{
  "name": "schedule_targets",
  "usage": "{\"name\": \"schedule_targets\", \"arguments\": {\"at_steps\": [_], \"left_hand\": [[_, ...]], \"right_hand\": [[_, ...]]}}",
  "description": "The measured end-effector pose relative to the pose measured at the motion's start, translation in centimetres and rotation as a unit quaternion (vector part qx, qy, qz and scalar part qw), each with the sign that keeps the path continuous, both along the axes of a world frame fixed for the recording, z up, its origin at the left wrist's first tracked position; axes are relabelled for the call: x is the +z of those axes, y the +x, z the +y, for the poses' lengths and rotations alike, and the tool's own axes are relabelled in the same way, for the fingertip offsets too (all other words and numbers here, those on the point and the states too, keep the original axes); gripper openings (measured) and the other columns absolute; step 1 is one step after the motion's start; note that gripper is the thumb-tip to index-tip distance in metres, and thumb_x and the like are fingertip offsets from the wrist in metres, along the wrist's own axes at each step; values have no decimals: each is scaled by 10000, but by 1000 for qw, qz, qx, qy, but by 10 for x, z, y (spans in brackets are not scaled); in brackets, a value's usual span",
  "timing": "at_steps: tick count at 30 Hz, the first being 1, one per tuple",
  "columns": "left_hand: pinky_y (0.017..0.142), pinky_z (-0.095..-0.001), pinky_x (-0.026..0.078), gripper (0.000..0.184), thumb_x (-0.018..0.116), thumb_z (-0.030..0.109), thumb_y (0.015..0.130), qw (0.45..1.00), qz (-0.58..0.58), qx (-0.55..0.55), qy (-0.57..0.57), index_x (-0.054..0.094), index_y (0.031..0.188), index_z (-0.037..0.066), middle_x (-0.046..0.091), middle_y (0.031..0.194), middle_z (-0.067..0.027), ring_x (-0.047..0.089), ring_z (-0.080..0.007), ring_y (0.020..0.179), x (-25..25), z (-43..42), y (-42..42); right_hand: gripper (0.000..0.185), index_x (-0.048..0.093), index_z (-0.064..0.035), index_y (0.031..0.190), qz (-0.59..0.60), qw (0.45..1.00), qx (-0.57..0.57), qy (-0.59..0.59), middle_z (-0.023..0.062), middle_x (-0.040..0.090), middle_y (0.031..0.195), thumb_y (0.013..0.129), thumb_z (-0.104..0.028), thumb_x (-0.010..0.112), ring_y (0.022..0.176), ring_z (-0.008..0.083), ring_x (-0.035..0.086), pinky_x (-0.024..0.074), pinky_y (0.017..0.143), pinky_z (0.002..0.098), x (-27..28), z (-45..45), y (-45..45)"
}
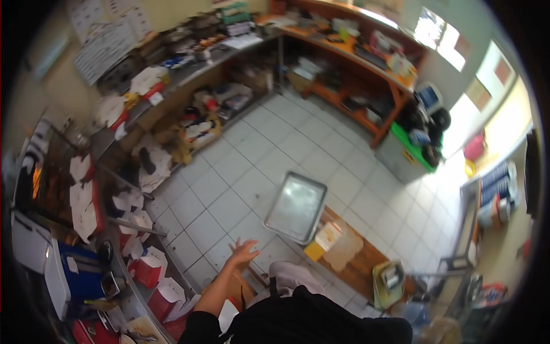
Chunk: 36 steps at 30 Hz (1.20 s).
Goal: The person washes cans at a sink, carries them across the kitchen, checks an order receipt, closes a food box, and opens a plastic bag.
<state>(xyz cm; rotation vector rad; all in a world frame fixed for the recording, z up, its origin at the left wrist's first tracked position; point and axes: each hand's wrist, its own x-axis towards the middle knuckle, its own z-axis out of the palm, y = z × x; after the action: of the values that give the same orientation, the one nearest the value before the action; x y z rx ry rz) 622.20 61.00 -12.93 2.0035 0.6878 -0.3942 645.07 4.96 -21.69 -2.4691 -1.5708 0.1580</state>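
My left hand (244, 252) is stretched out over the tiled floor with its fingers spread and nothing in it. My right hand does not show. To the right of my left hand and apart from it, a rectangular metal tray (297, 205) lies at the end of a low wooden bench (366, 276). A yellow and white carton (325, 241) stands on the bench beside the tray. A pale, thin sheet or bag (346, 252) lies next to the carton. What holds up the far part of the tray is hidden.
Red and white boxes (150, 266) line the counter at my left. Long cluttered shelves run along the back-left wall, with an orange table (395, 77) at the back. A grey bin (401, 153) with a green rim stands at right. A yellowish container (388, 284) sits on the bench.
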Motion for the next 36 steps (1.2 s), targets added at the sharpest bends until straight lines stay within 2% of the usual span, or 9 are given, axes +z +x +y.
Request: {"name": "schedule_targets", "arguments": {"at_steps": [1,2,4,6,10,13,16,18,36], "left_hand": [[989,-651,50,654,504,586,776,978,115,18,171,379,1318,241,324,1397,-42,132,-372,1322,8,23,-11],[989,-651,50,654,504,586,776,977,109,33,180,379,1318,241,324,1397,-42,132,-372,1322,2,49,-21],[892,-725,-100,724,437,717,714,980,134,142,44,377,1309,310,266,1429,4,-34,-422,1322,-12,95,-51],[923,-711,-67,753,426,739,704,976,162,148,7,363,1317,307,263,1430,-13,-18,-408,1328,-16,136,-68],[1075,-459,2,682,398,657,789,978,161,131,-21,404,1305,211,463,1289,-100,347,-279,1252,-62,230,-105],[1053,-482,95,674,423,642,784,962,200,187,-2,413,1293,200,488,1258,-108,370,-280,1229,-88,303,-132],[1032,-505,188,667,449,627,779,939,254,231,-17,423,1282,190,513,1228,-117,392,-280,1206,-119,342,-191],[880,-473,397,586,568,536,758,943,37,256,-209,489,1193,151,578,1069,-96,534,-238,968,-134,371,-213],[750,-412,454,521,597,474,758,922,20,115,-369,511,1145,136,573,983,-77,540,-218,867,-180,713,-92]], "right_hand": [[755,418,-192,1297,-2,1000,15,12,73,407,1319,685,-589,614,1203,332,364,286,859,668,-1,38,16],[754,418,-188,1296,-2,999,24,26,74,409,1312,687,-588,613,1193,330,367,289,854,662,-3,80,28],[750,417,-181,1293,11,998,32,56,76,414,1298,690,-584,611,1173,326,372,295,844,650,-9,165,28],[747,417,-174,1290,35,994,33,97,77,418,1283,693,-581,609,1154,322,377,301,834,637,-21,268,14],[741,416,-160,1284,81,981,39,172,81,427,1254,699,-574,605,1114,313,387,313,813,613,-37,481,5],[736,415,-149,1279,119,970,44,207,83,433,1232,704,-569,602,1085,307,394,322,798,594,-32,611,8],[732,414,-139,1275,167,964,39,204,85,440,1211,708,-563,599,1055,300,402,330,783,576,-20,681,-10],[729,414,-132,1272,182,964,37,190,87,444,1196,711,-560,597,1035,296,407,336,772,563,-10,706,-2],[705,409,-69,1246,270,961,50,40,101,483,1066,739,-528,580,858,258,452,390,681,452,78,978,149]]}}
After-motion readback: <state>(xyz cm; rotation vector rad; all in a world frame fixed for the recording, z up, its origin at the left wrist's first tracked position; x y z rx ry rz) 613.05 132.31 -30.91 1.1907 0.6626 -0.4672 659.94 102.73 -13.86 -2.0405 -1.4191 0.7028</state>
